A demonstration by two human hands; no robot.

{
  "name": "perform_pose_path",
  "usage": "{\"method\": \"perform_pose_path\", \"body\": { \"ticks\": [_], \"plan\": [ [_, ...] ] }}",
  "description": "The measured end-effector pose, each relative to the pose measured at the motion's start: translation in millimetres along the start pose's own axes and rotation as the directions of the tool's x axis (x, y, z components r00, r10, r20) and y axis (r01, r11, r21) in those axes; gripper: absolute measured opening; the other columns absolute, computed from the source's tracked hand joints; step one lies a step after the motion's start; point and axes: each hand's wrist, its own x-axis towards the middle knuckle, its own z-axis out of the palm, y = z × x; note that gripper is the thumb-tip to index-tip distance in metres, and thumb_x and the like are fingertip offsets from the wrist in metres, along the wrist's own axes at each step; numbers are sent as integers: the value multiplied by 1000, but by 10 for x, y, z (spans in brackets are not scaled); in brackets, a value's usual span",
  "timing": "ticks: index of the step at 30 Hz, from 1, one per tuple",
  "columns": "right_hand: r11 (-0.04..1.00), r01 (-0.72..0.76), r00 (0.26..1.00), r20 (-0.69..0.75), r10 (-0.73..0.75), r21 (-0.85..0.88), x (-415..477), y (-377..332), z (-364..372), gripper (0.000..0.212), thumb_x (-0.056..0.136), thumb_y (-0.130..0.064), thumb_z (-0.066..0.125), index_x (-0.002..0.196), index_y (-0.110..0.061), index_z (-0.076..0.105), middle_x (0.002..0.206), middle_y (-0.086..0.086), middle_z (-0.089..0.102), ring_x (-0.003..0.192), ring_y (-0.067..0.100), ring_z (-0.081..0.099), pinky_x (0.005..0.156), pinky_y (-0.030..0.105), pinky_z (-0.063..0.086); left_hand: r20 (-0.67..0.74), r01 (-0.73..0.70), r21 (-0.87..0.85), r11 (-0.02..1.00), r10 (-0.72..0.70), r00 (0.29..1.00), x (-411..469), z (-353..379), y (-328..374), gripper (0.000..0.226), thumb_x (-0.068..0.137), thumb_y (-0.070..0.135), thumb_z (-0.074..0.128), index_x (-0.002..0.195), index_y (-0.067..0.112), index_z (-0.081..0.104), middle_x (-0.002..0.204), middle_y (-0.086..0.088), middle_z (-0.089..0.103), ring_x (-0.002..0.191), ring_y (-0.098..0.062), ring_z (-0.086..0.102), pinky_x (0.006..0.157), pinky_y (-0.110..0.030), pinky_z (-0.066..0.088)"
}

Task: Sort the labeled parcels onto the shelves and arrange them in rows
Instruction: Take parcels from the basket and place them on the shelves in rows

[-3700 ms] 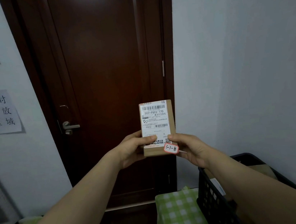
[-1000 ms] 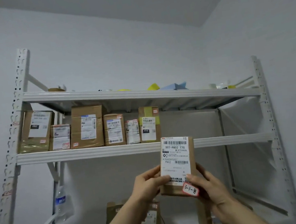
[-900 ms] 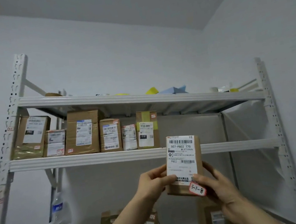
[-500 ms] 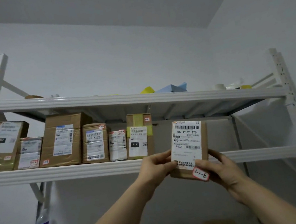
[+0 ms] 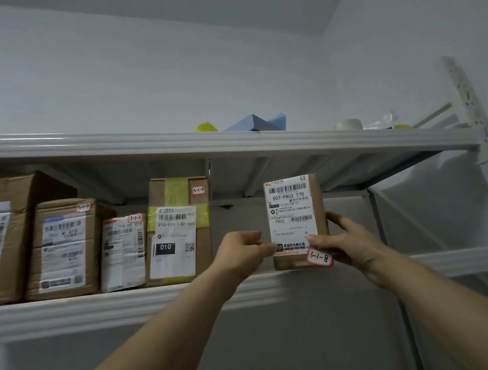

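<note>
head view: small brown parcel (image 5: 294, 209), white label facing out and a red-edged tag (image 5: 319, 258) reading 3-1-8, is upright at the front lip of the middle shelf (image 5: 97, 309); whether it rests there i cannot tell. left hand (image 5: 243, 256) pinches its lower left edge. right hand (image 5: 349, 242) grips its lower right side, fingers curled behind. the row of parcels (image 5: 65, 248) stands apart to the left, under the upper shelf (image 5: 138, 143).

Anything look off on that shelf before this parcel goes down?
One thing: the held parcel is tagged 3-1-8, but the row's last box reads 3-1-6, and no 3-1-7 tag shows. A gap lies between them. Otherwise nothing looks askew or damaged.
</note>
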Motion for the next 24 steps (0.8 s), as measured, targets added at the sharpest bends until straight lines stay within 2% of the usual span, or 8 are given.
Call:
{"method": "perform_pose_path", "body": {
  "ticks": [2, 4, 6, 9, 14, 17, 21, 24],
  "plan": [
    [999, -10, 999, 33, 12, -35, 156, 75, -21, 84, 72, -11, 79, 144, -23, 36, 112, 9, 69, 94, 23, 70, 92, 38, 53, 47, -17, 86, 996, 13, 999, 146, 127, -51, 37, 88, 16, 66, 123, 5, 62, 109, -8, 70, 79, -11, 61, 89, -30, 52],
    [998, -11, 997, 74, 16, -67, 320, 144, -40, 80, 75, -11, 77, 143, -22, 37, 112, 9, 69, 94, 22, 70, 89, 35, 54, 20, -30, 153, 988, 27, 999, 273, 230, -91, 24, 89, 17, 64, 109, 5, 71, 106, -6, 72, 90, -16, 67, 93, -37, 53],
    [995, -16, 994, 102, 26, -98, 485, 206, -81, 72, 78, -10, 74, 142, -20, 41, 115, 8, 68, 97, 21, 69, 90, 34, 53, -40, -9, 195, 981, 17, 999, 384, 320, -130, 21, 88, 18, 66, 101, 3, 72, 101, -8, 73, 95, -22, 68, 89, -42, 54],
    [983, -39, 995, 88, 56, -182, 668, 289, -175, 46, 83, -8, 70, 127, -9, 58, 108, 10, 70, 97, 23, 68, 92, 38, 53, -83, 6, 292, 956, 19, 996, 496, 450, -154, 19, 85, 19, 70, 98, 6, 74, 96, -6, 73, 91, -20, 69, 86, -39, 56],
    [981, -56, 993, 89, 74, -187, 781, 457, -290, 29, 86, -1, 64, 115, -1, 62, 105, 13, 69, 86, 22, 67, 74, 27, 56, -143, 40, 432, 901, 25, 989, 632, 653, -178, 20, 82, 22, 73, 92, 5, 75, 84, -6, 71, 74, -15, 60, 68, -28, 50],
    [981, -47, 994, 86, 64, -190, 812, 518, -321, 29, 87, 2, 61, 116, -2, 61, 101, 12, 66, 78, 16, 64, 63, 21, 53, -175, 67, 453, 889, 15, 984, 665, 749, -190, 21, 82, 21, 73, 93, 3, 74, 87, -11, 72, 75, -16, 58, 70, -30, 49],
    [968, -33, 996, 72, 52, -248, 854, 546, -346, 30, 88, 2, 61, 118, 0, 59, 101, 11, 64, 87, 23, 64, 69, 27, 54, -193, 75, 462, 883, 17, 981, 694, 824, -221, 21, 82, 21, 73, 89, 1, 74, 88, -17, 71, 68, -17, 53, 65, -29, 45],
    [953, -16, 998, 55, 34, -302, 871, 575, -337, 32, 88, 1, 61, 120, 1, 57, 106, 14, 65, 91, 26, 65, 79, 35, 56, -211, 90, 443, 892, 6, 978, 702, 865, -227, 19, 82, 18, 72, 91, 1, 74, 90, -17, 72, 76, -23, 63, 75, -35, 52]
  ]
}}
